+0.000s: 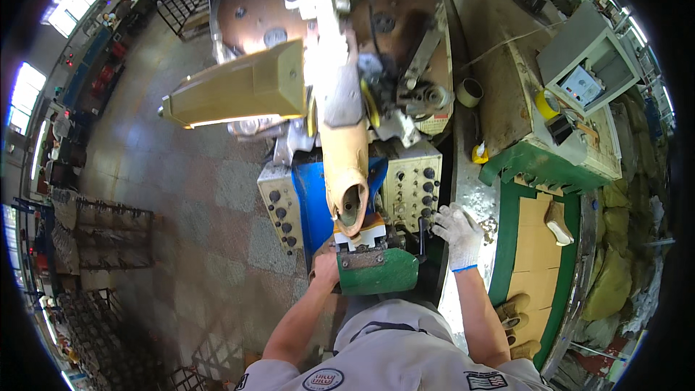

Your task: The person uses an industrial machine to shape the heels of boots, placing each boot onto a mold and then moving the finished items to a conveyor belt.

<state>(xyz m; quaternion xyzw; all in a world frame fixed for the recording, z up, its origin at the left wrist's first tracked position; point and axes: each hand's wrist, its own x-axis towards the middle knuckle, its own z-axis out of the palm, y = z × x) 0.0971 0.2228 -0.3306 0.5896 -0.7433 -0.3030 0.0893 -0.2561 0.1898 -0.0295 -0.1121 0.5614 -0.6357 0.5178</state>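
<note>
Left hand (326, 269): green guard (387, 274) in way, hides fingers; can't tell if gripping. Right hand (459, 235), white glove: fingers loosely spread, near black handle (423, 237). Tan shoe top (344, 150) ahead, between hands, in machine (304, 240). Brown shoe (556, 219) right of glove.

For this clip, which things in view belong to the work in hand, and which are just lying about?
In the work:
tan shoe upper, set in the machine
green guard, beside the left hand
black handle, near the gloved right hand

Apparently just lying about:
yellow roll and grey box, on the bench
brown shoe at right, though possibly linked
</note>
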